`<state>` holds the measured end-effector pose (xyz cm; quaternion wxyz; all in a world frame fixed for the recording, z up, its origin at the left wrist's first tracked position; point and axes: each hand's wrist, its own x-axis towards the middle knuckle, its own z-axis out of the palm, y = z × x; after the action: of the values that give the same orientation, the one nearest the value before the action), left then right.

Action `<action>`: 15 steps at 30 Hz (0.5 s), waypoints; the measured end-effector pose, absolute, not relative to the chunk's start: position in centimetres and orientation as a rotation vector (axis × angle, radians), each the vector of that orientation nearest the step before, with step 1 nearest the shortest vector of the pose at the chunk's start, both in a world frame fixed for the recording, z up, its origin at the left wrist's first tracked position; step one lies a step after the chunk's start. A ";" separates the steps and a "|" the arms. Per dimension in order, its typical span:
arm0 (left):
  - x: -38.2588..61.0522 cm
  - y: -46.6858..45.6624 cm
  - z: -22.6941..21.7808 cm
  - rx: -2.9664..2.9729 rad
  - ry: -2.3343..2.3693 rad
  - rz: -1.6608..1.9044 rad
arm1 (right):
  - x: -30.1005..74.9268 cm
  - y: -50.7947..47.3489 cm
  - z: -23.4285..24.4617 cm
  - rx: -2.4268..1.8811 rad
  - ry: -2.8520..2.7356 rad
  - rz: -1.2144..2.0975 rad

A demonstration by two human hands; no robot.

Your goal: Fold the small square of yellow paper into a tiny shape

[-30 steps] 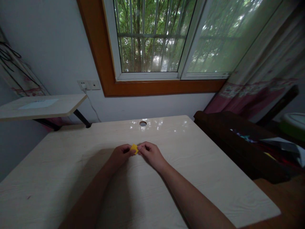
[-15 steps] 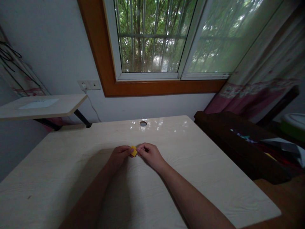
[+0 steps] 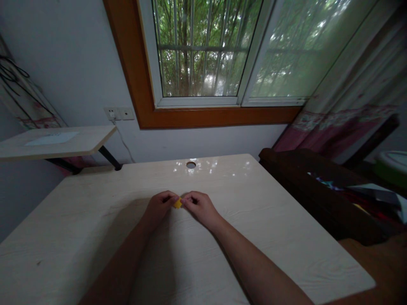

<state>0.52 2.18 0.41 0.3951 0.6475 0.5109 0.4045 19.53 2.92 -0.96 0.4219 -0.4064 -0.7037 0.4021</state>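
Observation:
A small yellow piece (image 3: 177,203), perhaps folded paper, is held between my two hands above the middle of the pale wooden desk (image 3: 270,237). My left hand (image 3: 159,206) pinches it from the left with thumb and fingers. From the right, my right hand (image 3: 201,206) grips its other side between thumb and forefinger. Fingers cover much of the piece, so its full shape and exact kind are hidden.
Near the desk's far edge is a round cable hole (image 3: 191,165). A raised shelf (image 3: 85,142) on black legs stands at the back left, bearing a white sheet (image 3: 52,138). Dark furniture (image 3: 305,190) with piled items stands along the right side.
The yellow piece has tilted slightly and shows less of its face. Both hands have shifted a little, with thumbs closer together over it.

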 end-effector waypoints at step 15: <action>0.3 2.1 0.3 1.663 1.204 1.083 | 19.5 2.9 -0.2 -0.948 -1.797 0.884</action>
<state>0.34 2.12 0.29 0.3987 0.6571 0.4756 0.4279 19.47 2.85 -0.20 0.4468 -0.3827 -0.7257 0.3569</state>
